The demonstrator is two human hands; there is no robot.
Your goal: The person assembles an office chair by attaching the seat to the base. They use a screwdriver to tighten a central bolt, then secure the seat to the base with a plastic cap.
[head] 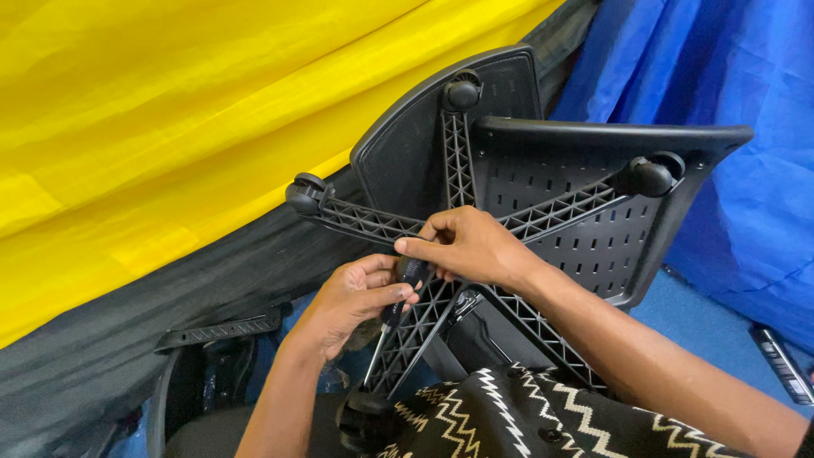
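An overturned black office chair lies in front of me, its star-shaped base (458, 170) with ribbed legs and castors pointing up. My left hand (352, 301) grips a screwdriver (394, 309) with a black handle; its shaft points down along a lower leg. My right hand (471, 246) rests on the hub of the base, fingers pinched at the centre just above the screwdriver handle. The hub itself is hidden under both hands.
The perforated black seat underside (593, 220) stands behind the base. Yellow cloth (170, 127) and dark grey cloth (127, 339) hang at left, blue cloth (729, 76) at right. A loose black ribbed part (220, 329) lies at lower left. A zigzag-patterned fabric (526, 416) covers my lap.
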